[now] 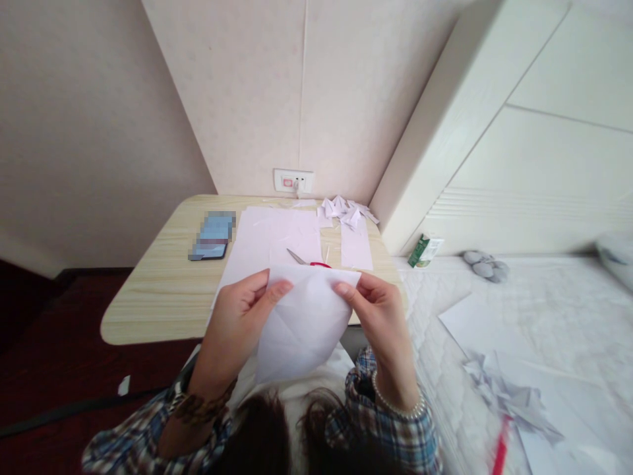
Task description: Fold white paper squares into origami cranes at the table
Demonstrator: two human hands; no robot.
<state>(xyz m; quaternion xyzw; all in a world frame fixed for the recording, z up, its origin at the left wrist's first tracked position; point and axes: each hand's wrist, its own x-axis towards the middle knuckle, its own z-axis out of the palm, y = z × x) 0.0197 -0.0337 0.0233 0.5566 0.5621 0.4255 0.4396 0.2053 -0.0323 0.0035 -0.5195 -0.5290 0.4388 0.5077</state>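
A white sheet of paper (304, 323) with faint diagonal creases hangs between my two hands, over the table's near edge. My left hand (247, 307) pinches its upper left corner between thumb and fingers. At the upper right corner, my right hand (378, 307) grips it the same way. Just beyond the sheet lie scissors (298, 257) with red handles, partly hidden by the paper. Under them on the table is a larger white sheet (281, 227).
Folded paper pieces (341, 210) are heaped at the table's (148, 290) back right. A phone (212, 236) lies on the left. On the bed (430, 336) are a green and white carton (425, 251), a grey plush item (486, 265), more folded paper (519, 402) and a blurred red object (502, 445).
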